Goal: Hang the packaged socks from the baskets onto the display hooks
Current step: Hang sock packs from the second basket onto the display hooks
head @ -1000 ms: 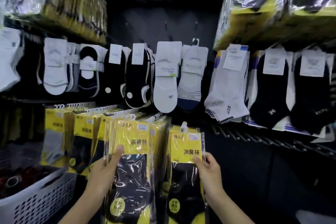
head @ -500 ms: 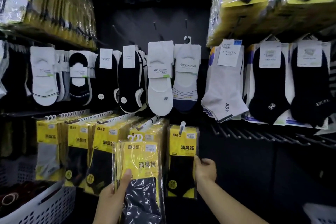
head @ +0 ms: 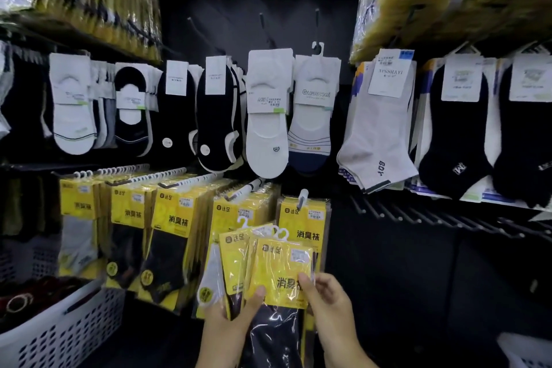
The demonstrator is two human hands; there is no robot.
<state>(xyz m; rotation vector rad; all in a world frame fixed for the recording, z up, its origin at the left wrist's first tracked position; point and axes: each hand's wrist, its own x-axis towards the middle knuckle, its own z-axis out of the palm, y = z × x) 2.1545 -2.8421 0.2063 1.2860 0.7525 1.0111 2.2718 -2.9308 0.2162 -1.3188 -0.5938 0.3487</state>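
Note:
A small stack of yellow-carded packs of dark socks point(head: 277, 272) with white hangers is held low in front of the display. My left hand point(head: 227, 317) grips the stack from below, thumb on the front card. My right hand point(head: 325, 299) pinches the front pack at its right edge. Just behind, one pack point(head: 304, 218) hangs on a white-tipped display hook point(head: 302, 198). Left of it, several hooks point(head: 179, 179) carry full rows of the same yellow packs.
A white perforated basket point(head: 59, 334) with dark and red items sits lower left; another basket corner point(head: 525, 349) shows lower right. Loose socks hang in the row above. Bare black hooks point(head: 418, 215) run along the right. Wrapped bundles sit on top shelves.
My right hand left the pack now hanging on the hook and came down to the front pack of the stack. My left hand shifted the stack rightward, and its packs have fanned apart.

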